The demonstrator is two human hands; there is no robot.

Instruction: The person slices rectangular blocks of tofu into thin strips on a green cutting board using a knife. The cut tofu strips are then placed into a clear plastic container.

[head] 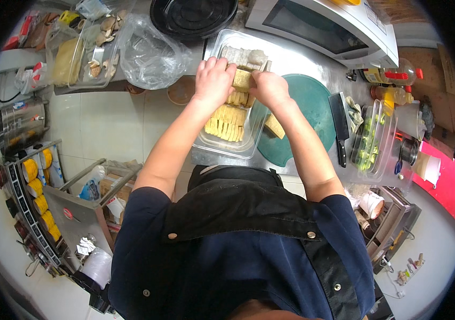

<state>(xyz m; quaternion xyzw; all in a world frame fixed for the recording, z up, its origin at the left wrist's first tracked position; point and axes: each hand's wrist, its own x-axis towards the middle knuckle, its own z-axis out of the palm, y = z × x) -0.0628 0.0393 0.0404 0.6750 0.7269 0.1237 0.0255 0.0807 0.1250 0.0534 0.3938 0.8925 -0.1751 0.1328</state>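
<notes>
My left hand (214, 82) and my right hand (271, 90) hold a yellow block of food (243, 80) between them, perhaps fried tofu. They are over a clear plastic container (227, 151). Inside it, yellow slices (225, 126) stand in a row at the near end, with more partly hidden under my hands. Pale grey slices (238, 55) fill the far end. To the right is a round green cutting board (311, 116). Another yellow block (275, 126) lies on it, partly covered by my right forearm. A kitchen knife (339, 120) rests by the board's right edge.
A microwave oven (315, 28) stands behind the board. Black plastic containers (193, 16) and a clear plastic bag (151, 54) sit at the back left. On the right are a clear box of green vegetables (371, 144) and several bottles. A metal-framed cart (75, 212) stands lower left.
</notes>
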